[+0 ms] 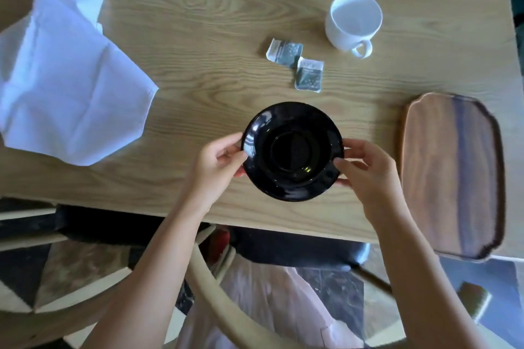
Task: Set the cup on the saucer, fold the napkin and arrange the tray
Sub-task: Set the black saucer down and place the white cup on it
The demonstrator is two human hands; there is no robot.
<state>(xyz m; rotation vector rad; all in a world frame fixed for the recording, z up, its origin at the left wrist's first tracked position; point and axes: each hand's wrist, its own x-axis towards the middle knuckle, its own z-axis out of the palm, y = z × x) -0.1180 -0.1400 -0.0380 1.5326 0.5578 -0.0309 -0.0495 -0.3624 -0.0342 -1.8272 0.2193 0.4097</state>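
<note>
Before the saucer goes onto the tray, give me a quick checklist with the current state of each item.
1. Saucer gripped on both sides by left hand and right hand: ok.
2. Saucer empty: ok.
3. Wooden tray bare, with room for it: ok.
4. Cup upright and out of the path to the tray: ok.
5. Napkin folded: not ok, it lies open and creased.
6. Saucer lifted off the table: cannot tell.
</note>
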